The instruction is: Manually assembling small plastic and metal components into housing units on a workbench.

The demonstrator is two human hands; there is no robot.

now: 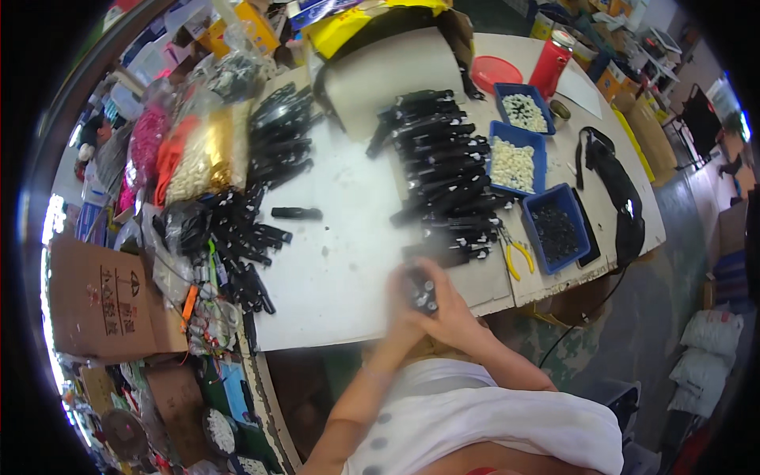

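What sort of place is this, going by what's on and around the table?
Probably a small assembly workshop: many slim black parts lie in rows on a worktable, blue trays hold small pieces, and yellow-handled pliers lie nearby.

Tubes [443, 170] left and right, trays [541, 162] farther right — pliers [518, 257] between

Dark printed characters (large and plain against the brown) stand on the side of the cardboard box [107, 301] at the far left, with a triangular mark of the same dark ink beside them. Any lettering on the blue-and-yellow packaging [352, 30] at the top is too unclear to read.
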